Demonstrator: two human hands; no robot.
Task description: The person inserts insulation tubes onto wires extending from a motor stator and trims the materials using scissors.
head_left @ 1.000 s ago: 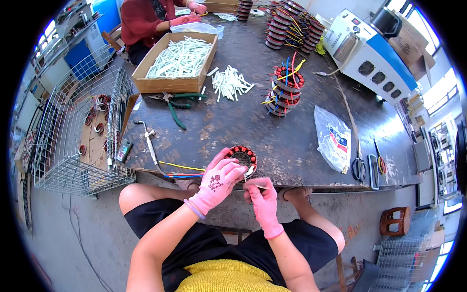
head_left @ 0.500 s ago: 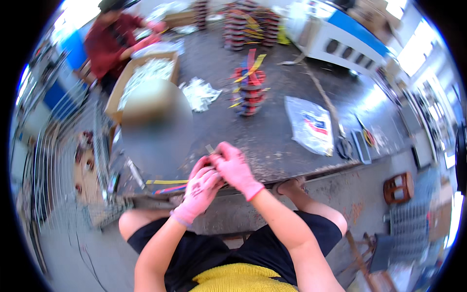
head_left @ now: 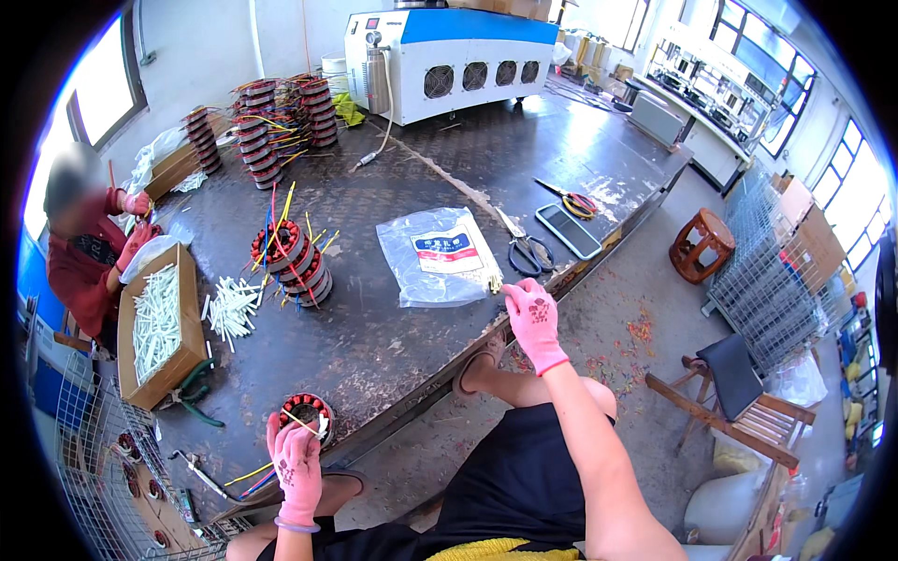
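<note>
My left hand (head_left: 297,463), in a pink glove, is closed at the near rim of a small ring-shaped motor stator (head_left: 323,409) with dark red windings. The stator is at the table's front edge. A thin pale strip crosses the ring by my fingers; whether it passes through cannot be made out. My right hand (head_left: 533,323), also gloved in pink, reaches to the near right corner of a clear plastic bag (head_left: 398,271) with a blue, white and red label. Its fingers are stretched out beside a bundle of pale cable tie ends (head_left: 492,279) at the bag's mouth.
Stacked stators (head_left: 297,266) with coloured wires stand mid-table. White sticks lie beside a cardboard box (head_left: 192,351). Scissors (head_left: 529,254), a phone (head_left: 569,231) and pliers (head_left: 572,203) are right of the bag. A co-worker (head_left: 79,271) sits left; a white-blue machine (head_left: 454,70) stands behind.
My hands were together and have parted. My right hand has moved right to the bag; my left stays with the stator at the table edge. The view has swung to the right.
</note>
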